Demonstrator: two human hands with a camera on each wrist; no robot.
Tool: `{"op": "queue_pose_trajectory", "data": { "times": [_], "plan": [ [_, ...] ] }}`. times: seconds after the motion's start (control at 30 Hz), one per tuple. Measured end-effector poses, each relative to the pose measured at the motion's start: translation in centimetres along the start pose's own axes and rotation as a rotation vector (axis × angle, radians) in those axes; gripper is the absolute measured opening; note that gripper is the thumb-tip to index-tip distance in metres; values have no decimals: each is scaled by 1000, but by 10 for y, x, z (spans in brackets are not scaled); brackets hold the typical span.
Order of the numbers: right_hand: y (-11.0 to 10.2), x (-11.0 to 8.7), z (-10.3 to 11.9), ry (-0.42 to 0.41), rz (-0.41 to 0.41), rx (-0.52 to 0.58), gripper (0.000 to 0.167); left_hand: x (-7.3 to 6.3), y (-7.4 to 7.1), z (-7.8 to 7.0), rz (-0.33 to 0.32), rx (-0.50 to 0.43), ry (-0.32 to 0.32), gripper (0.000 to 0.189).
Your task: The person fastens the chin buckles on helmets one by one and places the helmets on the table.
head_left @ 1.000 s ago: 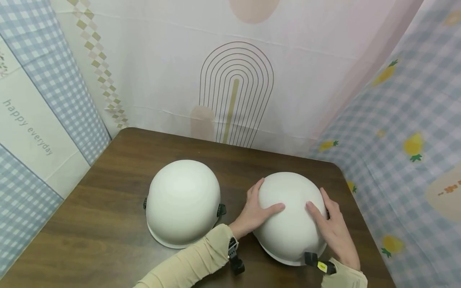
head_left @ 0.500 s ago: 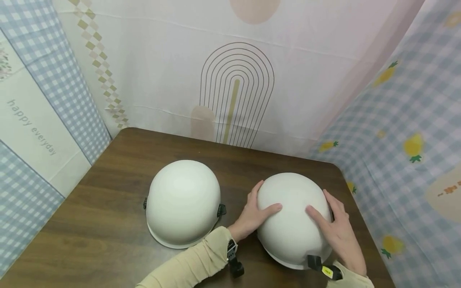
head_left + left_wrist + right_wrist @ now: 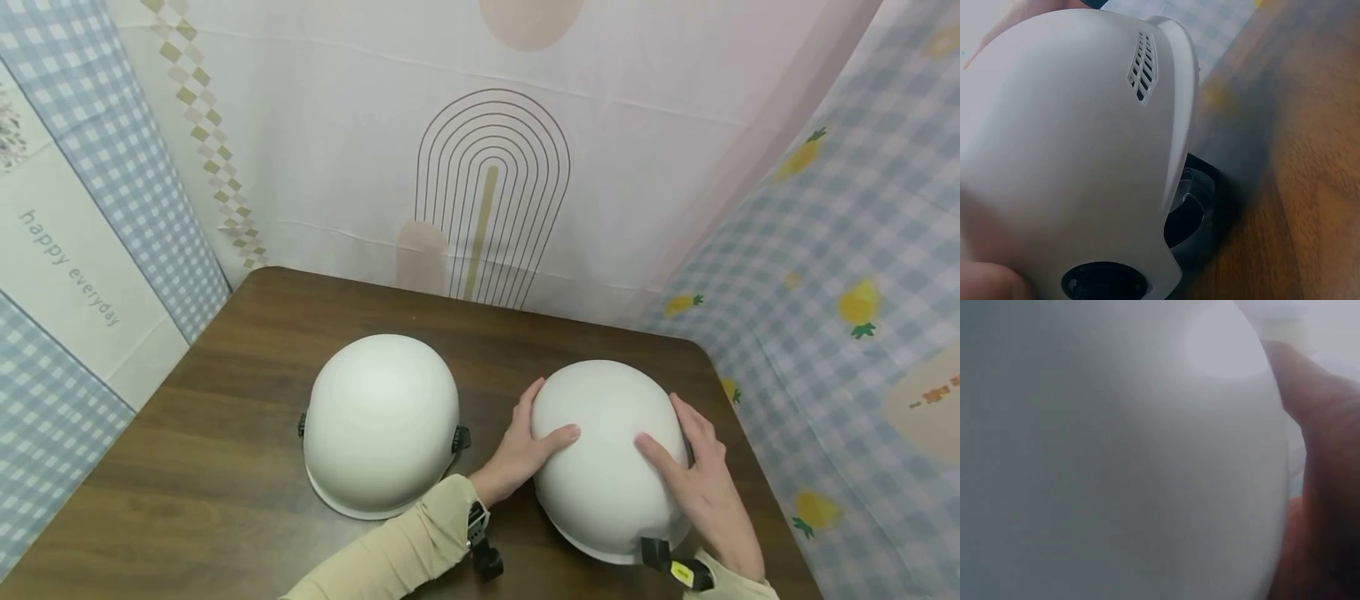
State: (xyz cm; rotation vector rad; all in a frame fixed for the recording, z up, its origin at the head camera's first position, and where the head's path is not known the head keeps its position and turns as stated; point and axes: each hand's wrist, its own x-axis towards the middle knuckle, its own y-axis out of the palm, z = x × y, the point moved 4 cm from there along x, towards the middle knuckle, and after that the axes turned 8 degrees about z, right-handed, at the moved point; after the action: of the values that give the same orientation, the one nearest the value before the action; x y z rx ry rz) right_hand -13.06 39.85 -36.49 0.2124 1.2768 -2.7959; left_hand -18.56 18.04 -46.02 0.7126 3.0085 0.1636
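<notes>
Both hands grip a white hard helmet (image 3: 600,483) at the right side of the table in the head view. My left hand (image 3: 527,442) spans its left side, thumb on the shell. On the opposite side is my right hand (image 3: 701,475), its thumb on top and fingers down the side. In the left wrist view the helmet shows a slotted vent (image 3: 1143,65), a projecting rim and a dark round side fitting (image 3: 1105,281). Its pale shell fills most of the right wrist view. The helmet's underside is hidden.
A second white helmet (image 3: 382,425) sits dome up on the brown wooden table (image 3: 217,467), left of the held one, with black fittings at its sides. The left sleeve (image 3: 405,542) passes close in front of it. Patterned cloths (image 3: 337,150) hang behind and beside the table.
The held helmet has shifted slightly right and nearer the person, and the right hand has moved with it. The left thumb has slid a little left on the shell. The other helmet stays put.
</notes>
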Motion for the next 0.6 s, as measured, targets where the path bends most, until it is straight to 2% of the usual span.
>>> {"op": "queue_pose_trajectory", "data": {
  "times": [0.3,0.6],
  "plan": [
    [0,-1,0,-30,-28,13,77,-2,-2,-1,10,-15,4,90],
    [-1,-5,-3,-8,-36,83,76,0,-5,2,43,-31,10,90]
  ]
}}
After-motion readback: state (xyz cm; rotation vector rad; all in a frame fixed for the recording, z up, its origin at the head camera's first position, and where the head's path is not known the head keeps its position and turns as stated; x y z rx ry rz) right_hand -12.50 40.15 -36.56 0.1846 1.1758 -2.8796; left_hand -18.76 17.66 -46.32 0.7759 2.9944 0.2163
